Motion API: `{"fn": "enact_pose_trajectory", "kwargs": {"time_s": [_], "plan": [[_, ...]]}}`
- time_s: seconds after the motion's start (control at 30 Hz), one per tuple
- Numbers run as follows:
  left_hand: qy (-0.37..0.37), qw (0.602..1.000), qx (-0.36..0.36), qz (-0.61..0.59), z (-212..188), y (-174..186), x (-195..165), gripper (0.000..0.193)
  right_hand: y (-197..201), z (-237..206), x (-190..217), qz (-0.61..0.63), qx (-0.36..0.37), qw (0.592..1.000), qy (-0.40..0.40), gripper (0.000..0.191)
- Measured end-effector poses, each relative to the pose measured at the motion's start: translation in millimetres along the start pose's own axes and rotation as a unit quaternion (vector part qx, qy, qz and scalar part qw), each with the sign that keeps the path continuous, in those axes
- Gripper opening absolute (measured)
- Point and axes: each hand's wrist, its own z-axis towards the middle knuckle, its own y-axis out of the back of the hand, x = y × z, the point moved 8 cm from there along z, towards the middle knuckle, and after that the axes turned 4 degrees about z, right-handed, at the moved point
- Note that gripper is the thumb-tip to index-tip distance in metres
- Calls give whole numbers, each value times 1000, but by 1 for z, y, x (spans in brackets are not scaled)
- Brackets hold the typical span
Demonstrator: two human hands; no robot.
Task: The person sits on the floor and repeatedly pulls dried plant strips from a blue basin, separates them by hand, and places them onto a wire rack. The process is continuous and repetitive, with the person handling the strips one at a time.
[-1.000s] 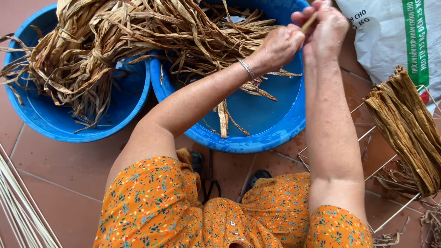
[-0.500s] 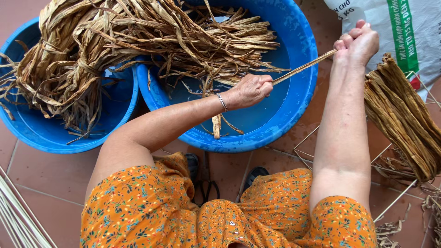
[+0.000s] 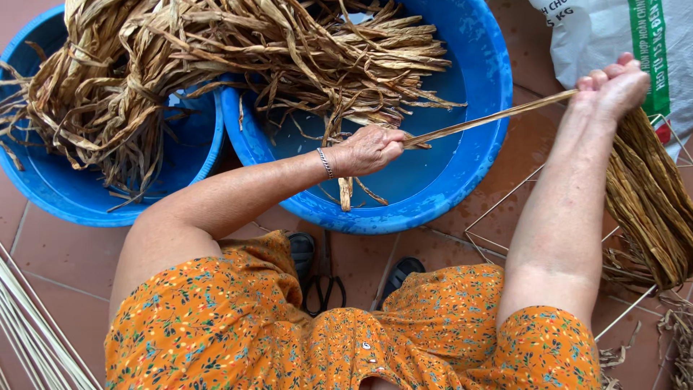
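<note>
One dried leaf strip is stretched taut above the right blue tub, running from the left hand up to the right hand. Each hand is clenched on one end of it. More dried strips are heaped across both tubs. Beside the right hand lies a brown bundle on a wire frame, near a white sack.

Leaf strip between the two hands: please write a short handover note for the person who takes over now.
Left hand: shut on one end of the leaf strip, over the right basin.
Right hand: shut on the other end; strip is taut.
Dry leaves fill both basins.
Done: a bundle lies on the wire rack at right.
Left: most leaves still in the basins.
</note>
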Motion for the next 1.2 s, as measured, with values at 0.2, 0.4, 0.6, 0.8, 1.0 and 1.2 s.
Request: {"fn": "enact_pose_trajectory", "kwargs": {"time_s": [0.2,0.4,0.6,0.8,1.0,1.2], "plan": [[-20,989,63,134,-38,-1,11,13,29,11,26,-5,-23,998,52,22],[-80,982,49,164,-84,6,24,21,57,25,45,4,-38,999,36,12],[299,910,266,108,-139,2,91,29,73,35,35,-45,-13,998,-44,11],[244,796,445,329,-134,-8,108,26,43,7,0,-278,166,939,-119,10],[86,916,195,340,-21,-25,66,22,-12,-56,-52,-319,338,870,-161,14],[151,946,215,190,28,-91,45,32,-15,-62,-97,-283,310,885,-200,13]]}}
